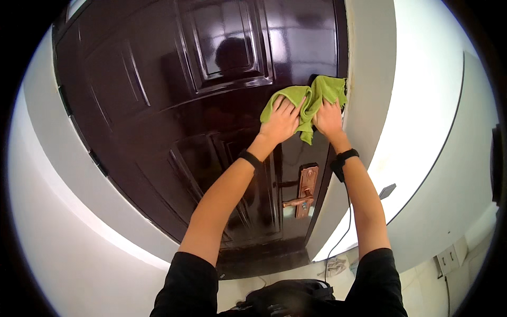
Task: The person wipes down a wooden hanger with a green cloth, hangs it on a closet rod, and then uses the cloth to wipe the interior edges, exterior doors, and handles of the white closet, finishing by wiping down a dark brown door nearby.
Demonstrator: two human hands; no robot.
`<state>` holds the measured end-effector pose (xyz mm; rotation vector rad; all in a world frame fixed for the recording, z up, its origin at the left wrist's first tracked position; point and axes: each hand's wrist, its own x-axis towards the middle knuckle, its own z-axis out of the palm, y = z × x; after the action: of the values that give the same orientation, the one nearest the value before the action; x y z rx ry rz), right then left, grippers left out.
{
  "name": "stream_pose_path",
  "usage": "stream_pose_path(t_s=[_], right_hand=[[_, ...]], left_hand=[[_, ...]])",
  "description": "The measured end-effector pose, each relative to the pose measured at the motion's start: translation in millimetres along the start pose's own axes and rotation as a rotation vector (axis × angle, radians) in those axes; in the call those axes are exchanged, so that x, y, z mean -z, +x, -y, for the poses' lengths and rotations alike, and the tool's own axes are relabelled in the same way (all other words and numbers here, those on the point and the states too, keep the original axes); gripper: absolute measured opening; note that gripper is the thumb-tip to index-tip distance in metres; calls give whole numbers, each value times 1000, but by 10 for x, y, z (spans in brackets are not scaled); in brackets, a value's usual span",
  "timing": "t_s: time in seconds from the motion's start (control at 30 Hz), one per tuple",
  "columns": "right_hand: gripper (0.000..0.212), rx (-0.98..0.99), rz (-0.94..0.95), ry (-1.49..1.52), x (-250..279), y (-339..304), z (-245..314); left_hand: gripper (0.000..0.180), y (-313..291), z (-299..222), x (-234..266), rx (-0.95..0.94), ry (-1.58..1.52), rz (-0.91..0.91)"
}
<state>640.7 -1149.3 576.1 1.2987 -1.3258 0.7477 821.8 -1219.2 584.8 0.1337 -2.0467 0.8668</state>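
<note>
Both arms reach up to a glossy dark brown panelled door [142,127]. My left hand [282,120] presses a green cloth [310,103] on its surface, with bent fingers gripping the fabric. Close beside it, my right hand [328,117] holds the other part of the same cloth, right at the door's edge by the frame. The cloth is bunched between the two hands, and a corner hangs down there. Below them is a copper-coloured door handle [305,195] on its plate, touched by neither hand. My right fingertips are partly hidden in the folds.
A pale door frame [369,79] runs up the right, beside a bright white wall. Hinges [97,162] line the door's left side. A thin cable [348,216] hangs from my right wristband. A crumpled greyish cloth [335,267] lies on the floor; a white cabinet [449,259] stands lower right.
</note>
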Motion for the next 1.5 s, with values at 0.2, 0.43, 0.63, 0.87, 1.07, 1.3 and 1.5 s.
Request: stream_pose_path(t_s=[0.2, 0.43, 0.63, 0.87, 1.07, 1.3, 1.5], right_hand=[[60, -62, -76, -10, 120, 672, -124], [62, -280, -64, 68, 22, 730, 287], [53, -64, 52, 72, -204, -25, 413], [54, -54, -70, 111, -168, 227, 630], [55, -40, -75, 53, -17, 1092, 1014], [56, 4, -351, 95, -2, 1469, 1587], [58, 61, -276, 157, -56, 1522, 2156]], left_hand=[[60, 441, 557, 370, 101, 111, -170], [59, 201, 684, 548, 262, 248, -181], [60, -325, 478, 411, 188, 153, -146], [62, -348, 801, 577, 191, 131, -181], [60, -190, 1275, 946, 183, 327, -242], [59, -515, 1651, 1299, 210, 403, -217], [57, -1066, 1918, 1577, 269, 402, -213]])
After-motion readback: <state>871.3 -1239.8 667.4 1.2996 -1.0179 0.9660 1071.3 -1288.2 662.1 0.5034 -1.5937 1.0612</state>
